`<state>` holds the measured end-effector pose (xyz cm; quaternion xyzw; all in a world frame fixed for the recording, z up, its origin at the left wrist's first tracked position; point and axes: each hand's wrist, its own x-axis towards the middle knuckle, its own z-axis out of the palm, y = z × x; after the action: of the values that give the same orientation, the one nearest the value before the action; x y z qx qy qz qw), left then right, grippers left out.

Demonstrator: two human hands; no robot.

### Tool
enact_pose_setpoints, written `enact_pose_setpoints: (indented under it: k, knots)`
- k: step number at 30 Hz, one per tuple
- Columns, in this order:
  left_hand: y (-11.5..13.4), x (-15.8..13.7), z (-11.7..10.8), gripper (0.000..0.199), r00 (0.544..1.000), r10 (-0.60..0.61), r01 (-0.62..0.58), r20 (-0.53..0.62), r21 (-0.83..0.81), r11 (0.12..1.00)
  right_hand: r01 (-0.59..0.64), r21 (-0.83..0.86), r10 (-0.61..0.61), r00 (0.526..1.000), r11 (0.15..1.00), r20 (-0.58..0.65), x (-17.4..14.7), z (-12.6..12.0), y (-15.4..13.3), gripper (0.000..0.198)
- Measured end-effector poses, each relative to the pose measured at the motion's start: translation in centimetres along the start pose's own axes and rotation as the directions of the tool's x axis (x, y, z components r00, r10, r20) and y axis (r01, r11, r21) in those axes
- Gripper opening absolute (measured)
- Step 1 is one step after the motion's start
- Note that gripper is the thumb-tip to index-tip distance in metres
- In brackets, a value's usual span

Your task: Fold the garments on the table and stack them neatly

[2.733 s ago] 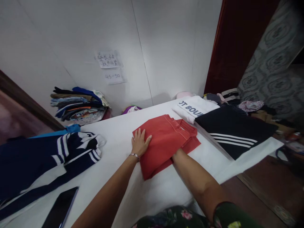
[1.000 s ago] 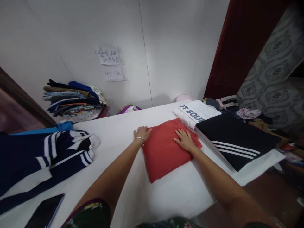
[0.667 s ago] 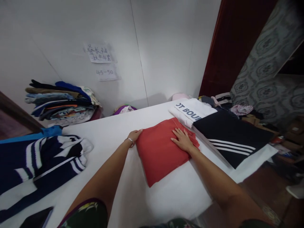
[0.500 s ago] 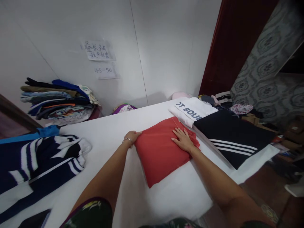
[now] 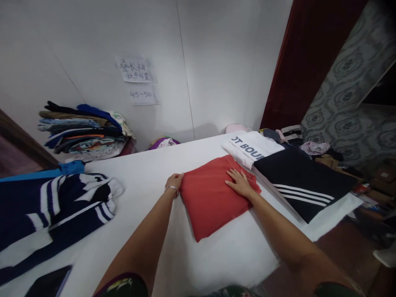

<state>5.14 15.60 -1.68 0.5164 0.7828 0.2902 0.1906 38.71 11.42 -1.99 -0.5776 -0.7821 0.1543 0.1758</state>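
A folded red garment lies on the white tabletop in front of me, in the head view. At its far left corner, my left hand has its fingers closed on the edge; the fingertips are partly hidden. My right hand rests flat on the right side of the red cloth, fingers spread. Just beyond the right hand are a folded white shirt with dark lettering and a folded black garment with white stripes.
On the left lies a navy and white striped garment, with a dark phone-like object nearer me. A stack of folded clothes stands at the back left. Handwritten paper signs hang on the wall. Boxes are at the right.
The view has shifted slightly, so the table contents sit a little differently in frame. Both hands keep their places on the red garment, which looks unchanged.
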Motion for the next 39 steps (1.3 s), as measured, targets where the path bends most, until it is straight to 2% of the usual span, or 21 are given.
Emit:
enact_pose_setpoints:
  k: [4,8,12,17,20,29,34,39]
  knots:
    - [-0.3,-1.7,0.8,0.035,0.999,-0.008,0.008,-0.036,-0.012,1.000,-0.033,0.100,0.034,0.999,0.994,-0.003,1.5,-1.4,-0.4,0.055]
    - [-0.1,-2.6,1.1,0.034,0.996,-0.009,0.005,-0.089,-0.046,0.999,0.094,0.014,-0.092,0.991,0.996,-0.100,5.5,-2.5,-2.2,0.049]
    - [-0.5,-2.4,1.3,0.030,0.990,-0.040,0.024,-0.132,-0.119,0.993,0.127,-0.175,-0.121,0.992,0.976,0.044,10.7,-2.0,-3.6,0.045]
    - [-1.3,-2.0,1.8,0.026,0.983,-0.074,0.036,-0.169,-0.221,0.975,0.147,-0.225,-0.103,0.975,0.963,0.195,14.6,-1.4,-2.9,0.036]
    - [-1.5,-1.9,2.0,0.025,0.979,-0.097,0.048,-0.179,-0.262,0.964,0.183,-0.231,-0.127,0.963,0.955,0.237,15.1,-1.5,-1.7,0.033]
    - [-1.6,-2.0,2.2,0.024,0.972,-0.121,0.047,-0.202,-0.338,0.940,0.266,-0.240,-0.215,0.952,0.933,0.220,15.6,-1.3,-0.2,0.032]
    - [-1.7,-2.0,2.2,0.024,0.969,-0.121,0.040,-0.218,-0.343,0.938,0.210,-0.273,-0.164,0.970,0.939,0.180,15.6,-1.7,-0.4,0.039]
    - [-1.8,-1.9,2.4,0.025,0.963,-0.125,0.046,-0.238,-0.312,0.949,0.137,-0.302,-0.092,0.983,0.943,0.158,16.0,-0.9,-0.4,0.037]
